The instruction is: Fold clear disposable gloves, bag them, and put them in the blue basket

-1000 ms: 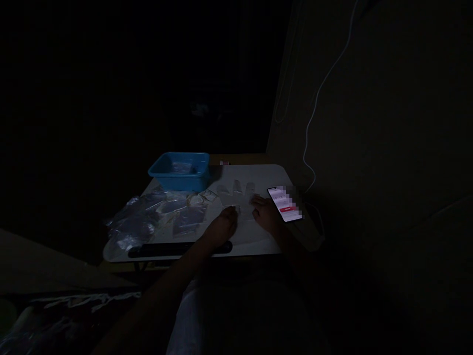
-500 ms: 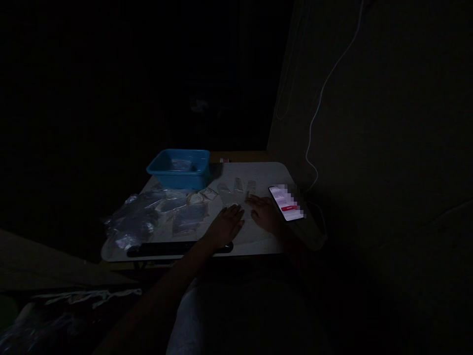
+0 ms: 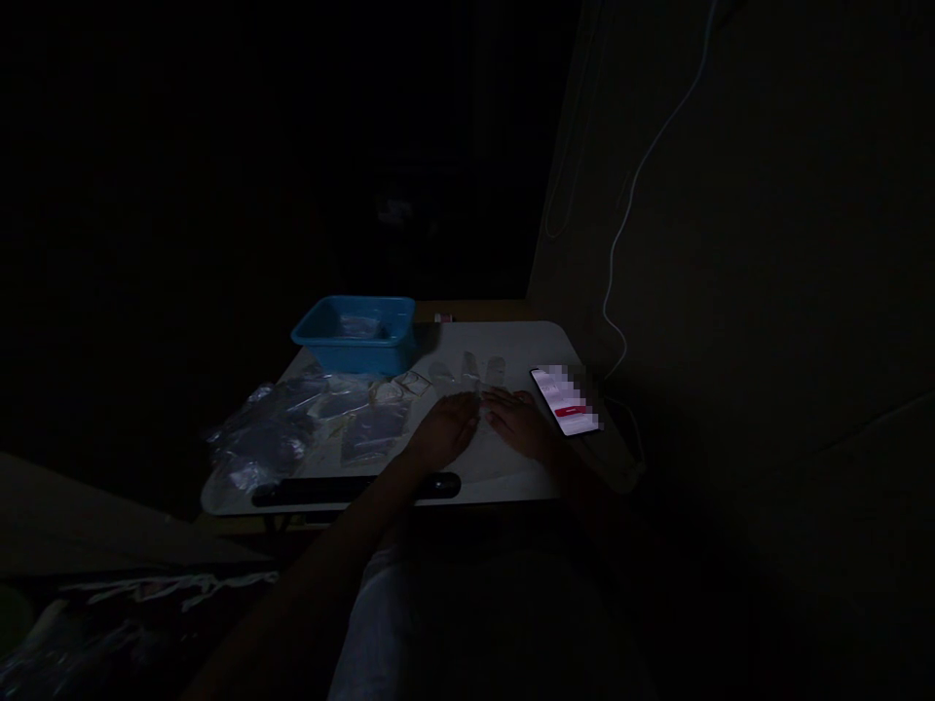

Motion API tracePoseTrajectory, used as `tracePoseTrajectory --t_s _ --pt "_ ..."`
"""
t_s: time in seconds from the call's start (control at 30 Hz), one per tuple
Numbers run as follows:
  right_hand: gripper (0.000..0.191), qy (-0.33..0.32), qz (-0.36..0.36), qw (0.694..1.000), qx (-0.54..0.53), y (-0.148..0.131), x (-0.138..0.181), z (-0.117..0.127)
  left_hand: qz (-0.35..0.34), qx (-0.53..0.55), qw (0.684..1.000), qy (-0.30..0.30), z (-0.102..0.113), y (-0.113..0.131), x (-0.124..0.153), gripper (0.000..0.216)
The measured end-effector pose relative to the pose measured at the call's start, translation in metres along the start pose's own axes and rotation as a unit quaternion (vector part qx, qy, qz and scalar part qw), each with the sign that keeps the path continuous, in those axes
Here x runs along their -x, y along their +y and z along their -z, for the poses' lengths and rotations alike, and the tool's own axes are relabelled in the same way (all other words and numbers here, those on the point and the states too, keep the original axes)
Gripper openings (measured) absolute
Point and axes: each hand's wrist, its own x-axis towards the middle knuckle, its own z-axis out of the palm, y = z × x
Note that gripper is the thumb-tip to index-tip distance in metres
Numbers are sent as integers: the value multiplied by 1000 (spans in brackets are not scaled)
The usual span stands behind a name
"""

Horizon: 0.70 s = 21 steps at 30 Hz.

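Observation:
A thin clear plastic glove (image 3: 469, 368) lies flat on the white table (image 3: 504, 336), its finger parts pointing away from me. My left hand (image 3: 444, 428) rests on its near part with fingers stretched out, palm down. Beside it, my right hand (image 3: 515, 421) lies flat as well, fingertips almost meeting those of the left. Both hands cover much of the glove's lower part. Left of my left hand lies a flat clear plastic packet (image 3: 374, 433), next to a heap of crumpled clear plastic (image 3: 263, 438).
A blue basin (image 3: 357, 355) with clear plastic inside stands at the back left of the table. A lit phone (image 3: 566, 394) lies right of my right hand. A black bar (image 3: 314, 491) runs along the near edge. A white cable (image 3: 634, 185) hangs on the right.
My left hand has moved forward over the glove, closer to the right hand's fingertips. My right hand has shifted only slightly.

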Motion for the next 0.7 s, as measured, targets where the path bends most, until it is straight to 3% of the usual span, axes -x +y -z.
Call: tracePoseTrajectory --t_s 0.2,0.5,0.7 --pt "35 2 6 1000 -13 2 -1 -2 12 -48 998 -40 -4 -7 -16 45" --pt "33 21 10 999 -25 3 0 -3 40 -58 996 -63 -11 -12 -11 47" --pt "34 85 -20 995 -41 6 -1 -3 38 -62 995 -63 -12 -11 -10 49"
